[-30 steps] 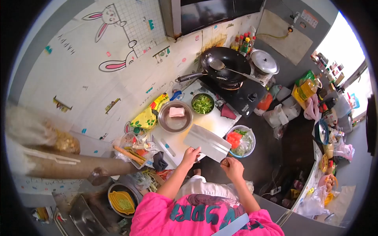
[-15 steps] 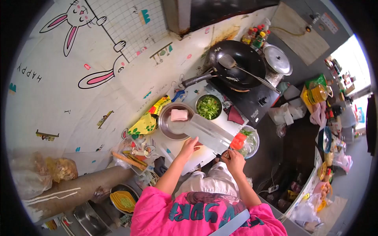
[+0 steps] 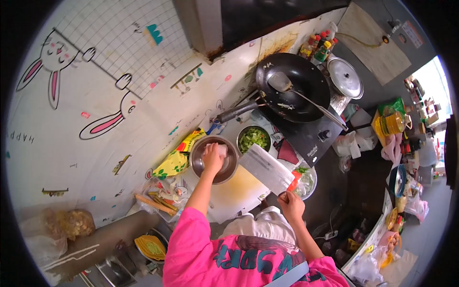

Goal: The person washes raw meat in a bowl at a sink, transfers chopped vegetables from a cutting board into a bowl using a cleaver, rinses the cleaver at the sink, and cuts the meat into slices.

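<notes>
My left hand (image 3: 213, 159) reaches into a steel bowl (image 3: 231, 166), its fingers closed around a pale pink block of meat (image 3: 223, 150). In my right hand (image 3: 291, 205) is the handle of a cleaver (image 3: 267, 169), its broad blade pointing up and left, flat side up. The blade hangs over the right part of a cutting board (image 3: 234, 192) stained yellowish. Just above the blade stands a steel pot of chopped greens (image 3: 253, 137). Past the cleaver's right edge, a white bowl (image 3: 313, 184) holds something red and some greens, partly covered by the blade.
A black wok (image 3: 306, 107) with a spatula (image 3: 282, 82) sits on the cooktop (image 3: 313, 138). Its handle points left toward the wall. A lidded pot (image 3: 345, 77) and sauce bottles (image 3: 318, 45) stand behind. A yellow bag (image 3: 172, 162) leans left of the steel bowl.
My left hand has moved from beside the cleaver blade up into the steel bowl and taken hold of the meat. The cleaver has shifted slightly right and down, uncovering more of the board.
</notes>
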The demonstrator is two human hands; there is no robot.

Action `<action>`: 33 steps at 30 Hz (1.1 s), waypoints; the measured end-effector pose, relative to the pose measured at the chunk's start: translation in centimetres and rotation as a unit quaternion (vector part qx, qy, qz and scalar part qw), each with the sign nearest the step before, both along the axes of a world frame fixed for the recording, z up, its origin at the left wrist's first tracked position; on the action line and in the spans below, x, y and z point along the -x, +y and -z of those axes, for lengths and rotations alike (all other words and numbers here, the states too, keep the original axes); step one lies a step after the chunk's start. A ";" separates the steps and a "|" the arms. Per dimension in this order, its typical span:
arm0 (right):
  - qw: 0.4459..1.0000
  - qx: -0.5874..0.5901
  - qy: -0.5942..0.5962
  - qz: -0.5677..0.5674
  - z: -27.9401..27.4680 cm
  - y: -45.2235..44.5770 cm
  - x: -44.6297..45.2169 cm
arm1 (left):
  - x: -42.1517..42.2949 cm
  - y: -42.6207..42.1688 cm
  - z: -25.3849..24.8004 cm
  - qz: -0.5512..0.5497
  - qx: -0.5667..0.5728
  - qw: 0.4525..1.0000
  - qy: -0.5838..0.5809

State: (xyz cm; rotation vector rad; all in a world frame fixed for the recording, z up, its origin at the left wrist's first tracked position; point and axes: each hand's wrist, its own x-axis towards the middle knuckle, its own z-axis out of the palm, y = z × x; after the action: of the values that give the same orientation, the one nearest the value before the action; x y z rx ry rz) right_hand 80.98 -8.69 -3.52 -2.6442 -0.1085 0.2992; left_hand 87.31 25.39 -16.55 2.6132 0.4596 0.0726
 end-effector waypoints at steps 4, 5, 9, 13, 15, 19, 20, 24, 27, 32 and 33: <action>1.000 -0.003 -0.027 0.010 -0.5 -1.2 0.3 | -0.7 -0.3 -1.0 0.047 -0.185 0.979 0.063; 1.000 -0.011 -0.021 0.010 -0.7 -1.4 0.4 | -1.1 0.0 0.5 0.043 -0.160 0.985 0.052; 1.000 0.002 -0.014 -0.010 0.0 -2.3 1.0 | -2.1 1.3 0.7 0.071 -0.114 0.988 0.076; 0.999 0.004 -0.024 -0.031 0.1 -2.2 1.1 | -1.2 1.8 -2.9 0.033 0.073 0.995 0.059; 0.999 -0.010 0.013 -0.035 -0.2 -1.8 0.8 | 0.2 1.9 -6.9 -0.019 0.268 0.962 0.039; 0.998 -0.025 0.020 -0.053 -0.6 -0.6 0.4 | 5.1 3.7 -4.3 -0.108 0.539 0.835 0.022; 0.998 -0.030 0.022 -0.057 -0.7 -0.3 0.4 | 6.4 3.2 -4.9 -0.137 0.618 0.774 0.028; 0.995 -0.028 0.063 -0.065 -1.5 0.8 0.6 | 11.4 0.1 -7.8 -0.148 0.697 0.701 -0.023; 0.994 -0.032 0.080 -0.063 -1.1 1.2 0.9 | 14.8 -1.8 -5.4 -0.149 0.713 0.685 -0.006; 0.994 -0.035 0.084 -0.067 -1.1 1.3 1.3 | 16.5 -4.2 -0.4 -0.060 0.497 0.857 0.123; 0.994 -0.030 0.084 -0.068 -1.2 1.3 1.3 | 16.2 -4.4 1.4 -0.064 0.520 0.834 0.173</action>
State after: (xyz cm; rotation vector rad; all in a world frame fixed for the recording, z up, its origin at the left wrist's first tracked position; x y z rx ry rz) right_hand 79.63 -7.35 -2.30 -2.5440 -0.2384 0.5527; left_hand 71.06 20.94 -17.94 1.5015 0.5805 -0.4848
